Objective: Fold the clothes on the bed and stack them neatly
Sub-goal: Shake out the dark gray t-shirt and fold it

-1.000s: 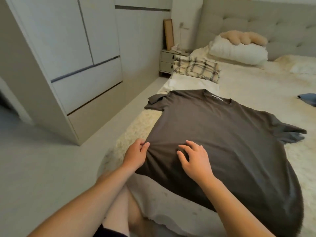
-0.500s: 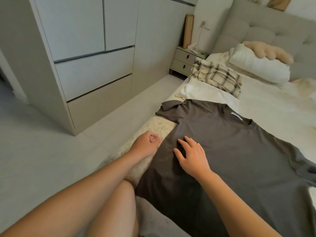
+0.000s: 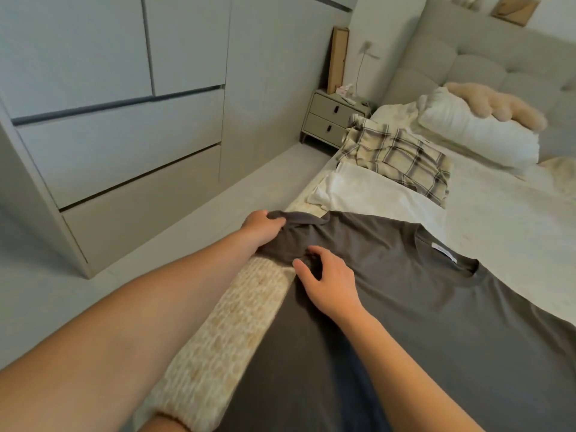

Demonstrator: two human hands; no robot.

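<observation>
A dark grey T-shirt point(image 3: 420, 310) lies spread flat on the bed, neck hole toward the headboard. My left hand point(image 3: 261, 227) grips the shirt's left sleeve at the bed's edge. Below that sleeve, my right hand point(image 3: 327, 282) rests on the shirt with fingers curled into a bunch of fabric. Beyond the grey shirt lies a white garment point(image 3: 361, 191), and a beige plaid garment point(image 3: 396, 157) is piled behind it.
The bed point(image 3: 505, 219) has a cream cover and a fuzzy blanket edge point(image 3: 237, 325) along its left side. White pillows point(image 3: 480, 135) and a plush toy point(image 3: 495, 102) lie by the headboard. A nightstand point(image 3: 333, 120) and a grey wardrobe point(image 3: 124, 126) stand to the left.
Both hands have moved up the shirt's left side toward the sleeve. My left hand went from the side seam to gripping the sleeve; my right hand followed and bunched the fabric.
</observation>
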